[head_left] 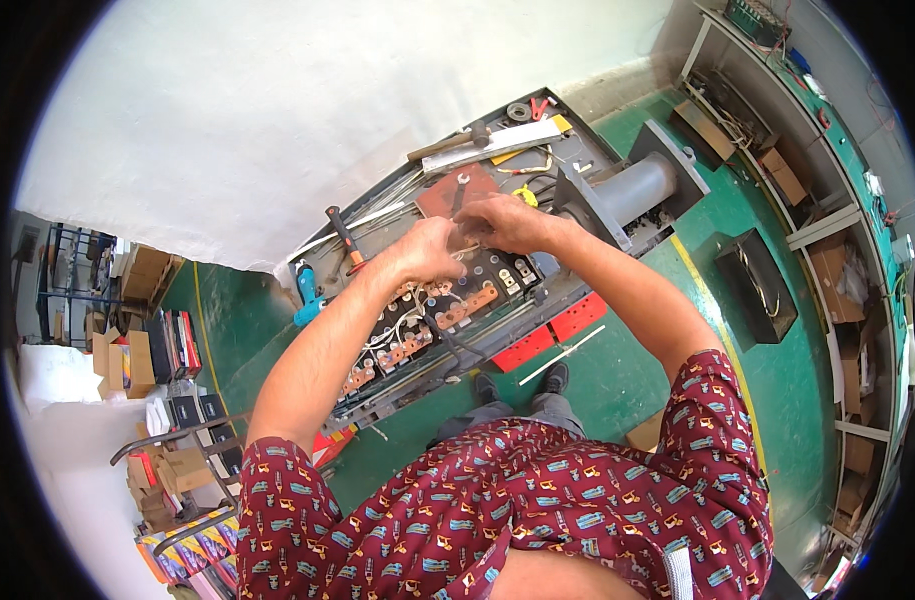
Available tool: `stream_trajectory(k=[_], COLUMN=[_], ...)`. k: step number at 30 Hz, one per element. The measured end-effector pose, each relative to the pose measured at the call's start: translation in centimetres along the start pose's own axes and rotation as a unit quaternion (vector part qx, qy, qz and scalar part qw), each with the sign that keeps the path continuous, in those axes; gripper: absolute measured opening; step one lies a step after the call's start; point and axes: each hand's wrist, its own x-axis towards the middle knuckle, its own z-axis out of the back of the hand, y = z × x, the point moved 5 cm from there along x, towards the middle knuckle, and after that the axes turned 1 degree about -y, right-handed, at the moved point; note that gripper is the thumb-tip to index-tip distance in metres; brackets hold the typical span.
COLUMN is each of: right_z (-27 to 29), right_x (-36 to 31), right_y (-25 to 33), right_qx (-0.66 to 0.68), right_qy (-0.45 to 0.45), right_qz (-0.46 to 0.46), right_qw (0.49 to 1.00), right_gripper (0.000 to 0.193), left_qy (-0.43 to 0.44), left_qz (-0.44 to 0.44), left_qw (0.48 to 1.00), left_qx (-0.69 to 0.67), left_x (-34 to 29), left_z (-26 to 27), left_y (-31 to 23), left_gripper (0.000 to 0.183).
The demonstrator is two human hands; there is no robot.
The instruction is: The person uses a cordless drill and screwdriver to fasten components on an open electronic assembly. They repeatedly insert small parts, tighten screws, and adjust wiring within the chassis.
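Note:
My left hand (432, 248) and my right hand (502, 222) meet over the far side of an electrical assembly with copper bars (469, 306) and white wires (407, 325). The fingers of both are curled in, close to one another. Whatever lies between them is too small and too covered to name. Just beyond the hands, a reddish-brown board (437, 197) lies with a wrench (462, 186) on it. To the right of my right hand sits a yellow coil or tape (525, 195).
An orange-handled hammer (347, 242) and a teal power drill (307, 293) lie left of the assembly. A mallet (447, 143) and a silver bar (497, 142) are at the back. A grey flanged cylinder (632, 198) stands right. A black open box (757, 285) rests on the green floor.

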Motion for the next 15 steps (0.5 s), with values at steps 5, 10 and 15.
stream_trajectory(k=[5,10,15], right_z=[0.9,0.3,-4.6], right_x=[-1.6,-4.3,-6.1], right_y=[0.3,3.0,7.1], right_qx=[-0.077,-0.023,0.201], right_qy=[-0.07,-0.205,-0.223], right_qz=[0.02,-0.105,-0.205], right_qw=[0.994,0.973,0.932], right_gripper=[0.039,0.038,0.041], left_qy=[0.041,0.01,0.027], left_qz=[0.035,0.032,0.073], left_qw=[0.998,0.998,0.992], left_qx=[0.029,-0.05,-0.104], left_x=[0.8,0.5,0.8], left_z=[0.2,0.1,0.1], left_y=[0.0,0.6,1.5], left_gripper=[0.056,0.046,0.032])
